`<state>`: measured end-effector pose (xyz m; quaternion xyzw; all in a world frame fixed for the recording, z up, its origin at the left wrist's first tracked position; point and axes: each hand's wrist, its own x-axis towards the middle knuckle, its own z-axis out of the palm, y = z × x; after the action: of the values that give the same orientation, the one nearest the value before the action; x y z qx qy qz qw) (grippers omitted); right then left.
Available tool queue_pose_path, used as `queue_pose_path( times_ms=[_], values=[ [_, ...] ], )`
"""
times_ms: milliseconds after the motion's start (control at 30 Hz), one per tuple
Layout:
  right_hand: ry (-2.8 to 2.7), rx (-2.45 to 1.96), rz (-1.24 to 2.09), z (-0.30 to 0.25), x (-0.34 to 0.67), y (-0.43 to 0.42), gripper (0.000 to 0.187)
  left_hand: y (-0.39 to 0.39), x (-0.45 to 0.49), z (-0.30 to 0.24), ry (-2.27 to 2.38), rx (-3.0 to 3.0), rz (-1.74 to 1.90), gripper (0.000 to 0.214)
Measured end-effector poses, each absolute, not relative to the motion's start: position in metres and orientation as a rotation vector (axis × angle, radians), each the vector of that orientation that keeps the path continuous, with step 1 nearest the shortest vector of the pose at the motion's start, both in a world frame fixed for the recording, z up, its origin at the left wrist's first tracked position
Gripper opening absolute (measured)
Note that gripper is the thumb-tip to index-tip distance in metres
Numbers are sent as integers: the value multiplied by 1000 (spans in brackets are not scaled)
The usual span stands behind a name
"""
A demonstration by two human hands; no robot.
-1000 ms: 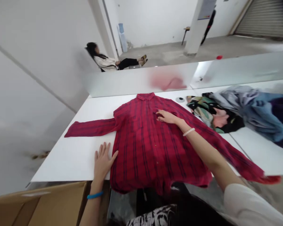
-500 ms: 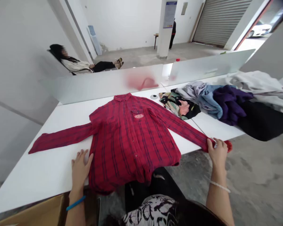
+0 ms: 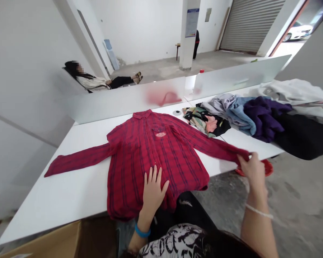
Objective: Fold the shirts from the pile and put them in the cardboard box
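Note:
A red plaid shirt (image 3: pixel 134 154) lies spread front up on the white table (image 3: pixel 78 190), its collar toward the divider and its hem hanging over the near edge. One sleeve stretches out to the left; the other runs right to the table's edge. My left hand (image 3: pixel 154 190), with a blue wristband, rests on the lower front of the shirt, fingers spread. At the right, my right hand (image 3: pixel 251 168) pinches the cuff end of the right sleeve and holds it slightly raised.
Crumpled clothes lie at the right: a floral garment (image 3: pixel 207 122), a purple one (image 3: pixel 263 118), a black one (image 3: pixel 307 136) and a white one (image 3: pixel 298 93). A frosted divider (image 3: pixel 118 105) lines the back. Below are a cardboard box (image 3: pixel 51 240) and something red (image 3: pixel 267 167). A person (image 3: pixel 94 80) reclines beyond.
My left hand has moved right, from beside the shirt's left edge onto its lower front. My right hand has closed on the sleeve's cuff and lifted it a little.

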<state>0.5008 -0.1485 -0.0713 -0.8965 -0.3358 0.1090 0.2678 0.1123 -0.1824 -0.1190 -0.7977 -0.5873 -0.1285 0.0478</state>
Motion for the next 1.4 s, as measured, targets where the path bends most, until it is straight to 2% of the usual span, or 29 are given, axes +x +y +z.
queue_pose_path(
  times_ms=[100, 300, 467, 567, 633, 733, 867, 1000, 1100, 1200, 1267, 1333, 1400],
  values=[
    [-902, -2210, 82, -39, 523, -116, 50, -184, 108, -122, -1784, -2425, -376, 59],
    [-907, -1810, 26, 41, 521, -30, 39, -183, 110, -121, -1794, -2399, -383, 58],
    [-1177, -1062, 125, 130, 411, -9, 21, -184, 110, -121, -1801, -2414, -394, 58],
    [-1587, -720, 372, 148, 330, -43, 29, -184, 110, -120, -1820, -2410, -393, 58],
    [-2009, -584, 578, 140, 290, -71, 35, -185, 110, -121, -1832, -2406, -396, 58],
    [-2367, -587, 676, 104, 259, -90, 27, -185, 110, -121, -1837, -2407, -409, 58],
    [-2427, -972, 548, 27, 253, -61, 24, -185, 108, -121, -1842, -2437, -392, 59],
    [-2459, -1399, 390, -46, 270, -23, 35, -186, 109, -119, -1881, -2463, -403, 59],
    [-2368, -1627, 362, -71, 282, -11, 40, -186, 110, -116, -1962, -2523, -524, 59],
    [-2314, -1600, 323, -71, 274, -18, 39, -185, 101, -106, -2143, -2645, -923, 47],
    [-2353, -1446, 289, -68, 256, -35, 41, -181, 83, -96, -2321, -2572, -1429, 41],
    [-2411, -1266, 285, -72, 232, -60, 43, -174, 53, -84, -2446, -2211, -1921, 36],
    [-2450, -1170, 301, -83, 210, -87, 44, -163, 11, -73, -2489, -1774, -2114, 26]
  ],
)
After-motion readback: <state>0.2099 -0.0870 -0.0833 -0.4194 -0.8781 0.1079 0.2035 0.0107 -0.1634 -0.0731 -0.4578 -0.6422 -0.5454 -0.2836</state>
